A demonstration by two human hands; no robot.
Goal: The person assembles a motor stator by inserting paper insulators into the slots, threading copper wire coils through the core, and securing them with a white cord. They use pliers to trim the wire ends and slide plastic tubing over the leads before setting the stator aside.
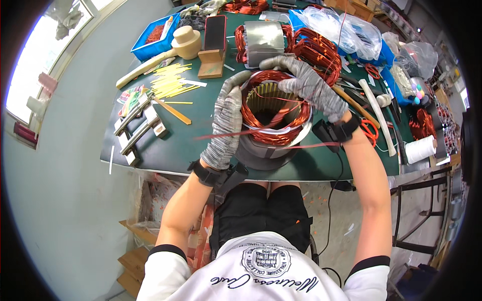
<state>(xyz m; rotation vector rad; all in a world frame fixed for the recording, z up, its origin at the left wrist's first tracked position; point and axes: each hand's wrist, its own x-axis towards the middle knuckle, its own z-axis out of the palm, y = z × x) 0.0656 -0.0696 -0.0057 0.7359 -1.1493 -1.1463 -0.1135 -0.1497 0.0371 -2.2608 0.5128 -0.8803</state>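
A motor stator [266,156] stands upright in front of me near the table's front edge. Red-brown copper windings [249,116] ring its top, and yellowish slot liners [271,93] line the bore. My left hand [227,123], in a grey knit glove, grips the left side of the windings. On the far right, my gloved right hand [314,85] curls over the winding ring, its fingers reaching the back rim. Reddish leads [314,145] stick out to both sides, and one bundle crosses the opening. Both palms and some fingertips are hidden.
Metal clamp-like fixtures [142,125], yellow strips [173,83] and a wooden mallet [187,42] lie left. Behind stand a phone [215,32] on a wooden holder, another stator [263,40] and copper coils [317,55]. Tools, a white-handled stick [376,115] and a thread spool [420,149] lie right.
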